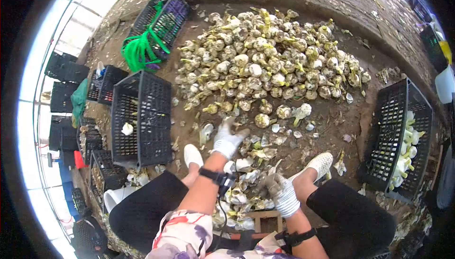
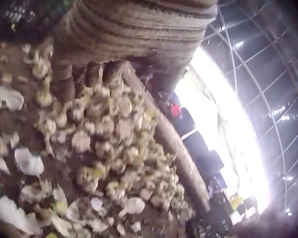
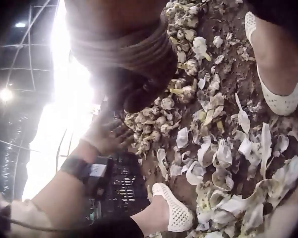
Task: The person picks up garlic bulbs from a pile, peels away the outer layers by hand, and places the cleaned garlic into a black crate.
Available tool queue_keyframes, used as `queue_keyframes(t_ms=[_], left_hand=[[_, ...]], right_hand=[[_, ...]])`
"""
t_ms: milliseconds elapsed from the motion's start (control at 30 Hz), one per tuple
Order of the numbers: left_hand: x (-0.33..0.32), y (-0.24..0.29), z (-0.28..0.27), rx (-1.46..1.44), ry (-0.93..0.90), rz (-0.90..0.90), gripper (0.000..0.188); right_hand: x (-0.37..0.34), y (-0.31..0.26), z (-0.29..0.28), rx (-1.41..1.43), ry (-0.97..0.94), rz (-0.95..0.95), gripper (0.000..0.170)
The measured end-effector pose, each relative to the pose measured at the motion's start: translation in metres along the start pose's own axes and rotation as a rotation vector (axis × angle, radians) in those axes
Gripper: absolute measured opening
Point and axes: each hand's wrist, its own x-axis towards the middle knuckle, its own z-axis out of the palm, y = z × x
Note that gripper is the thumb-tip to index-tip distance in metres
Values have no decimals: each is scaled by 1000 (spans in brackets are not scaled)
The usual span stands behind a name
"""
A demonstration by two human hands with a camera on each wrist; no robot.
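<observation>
A heap of garlic bulbs (image 1: 265,55) with stems and dirty skins lies on the ground ahead, also seen in the left wrist view (image 2: 124,144). My left hand (image 1: 229,139), in a white-and-grey glove, is at the heap's near side with fingers spread and nothing held; the right wrist view shows it too (image 3: 106,139). Loose bulbs (image 1: 262,120) lie ahead of it. The gloved right hand (image 1: 282,193) is above the peeled skins (image 1: 244,183) between the feet, its fingers bent. Whether it holds anything is hidden in the head view and dark in the right wrist view (image 3: 134,84).
A black crate (image 1: 141,76) at left has one pale bulb in it. Another crate (image 1: 386,131) at right holds pale bulbs with stems (image 1: 406,152). Green netting or strapping (image 1: 142,50) hangs on a crate at upper left. White shoes (image 1: 193,155) (image 1: 321,165) flank the skins.
</observation>
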Motion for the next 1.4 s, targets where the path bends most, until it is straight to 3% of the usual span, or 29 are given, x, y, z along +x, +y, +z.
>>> queue_keyframes(t_ms=[33, 67, 167, 267, 300, 367, 400, 433, 567, 633, 700, 733, 867, 967, 1067, 1167, 1400], left_hand=[[18, -4, 24, 154, -8, 32, 75], [38, -8, 50, 178, -72, -54, 80], [71, 8, 106, 326, -190, -213, 84], [74, 5, 128, 372, -41, -181, 80], [76, 0, 126, 342, -56, -180, 73], [65, -1, 96, 132, -278, -223, 70], [49, 5, 82, 239, -181, -156, 66], [40, -23, 85, 230, -71, -27, 60], [-53, 37, 18, 404, -99, 171, 60], [-96, 57, 1, 439, -134, 198, 60], [-132, 65, -13, 330, -114, 357, 54], [-144, 66, -16, 311, -114, 364, 56], [-168, 60, -39, 23, 28, 806, 64], [-187, 53, -45, -89, 4, 735, 68], [-207, 60, -47, 5, 89, 817, 71], [-220, 68, -46, 162, 108, 791, 69], [-221, 71, -63, 500, 179, 902, 60]], right_hand=[[-4, -11, 5, -13, 36, -37, 25], [-7, -24, 7, -199, 59, -20, 22], [2, -23, -5, -197, 140, 17, 22], [7, -27, -9, -229, 217, 42, 19], [6, -28, -8, -272, 219, 35, 19], [9, -30, -2, -275, 241, -37, 19], [9, -30, 0, -331, 231, -105, 20], [8, -29, 2, -384, 224, -172, 21], [-4, -36, 19, -512, 277, -267, 44], [-7, -28, 21, -473, 233, -314, 40], [-18, -29, 27, -370, 153, -334, 33], [-20, -27, 26, -354, 178, -298, 22], [-38, -33, 24, -134, 72, -233, 17], [-50, -37, 25, -87, -25, -242, 24], [-58, -37, 23, 66, -142, -234, 31], [-57, -30, 26, 77, -35, -204, 33], [-65, -38, 32, -31, -80, -146, 28]])
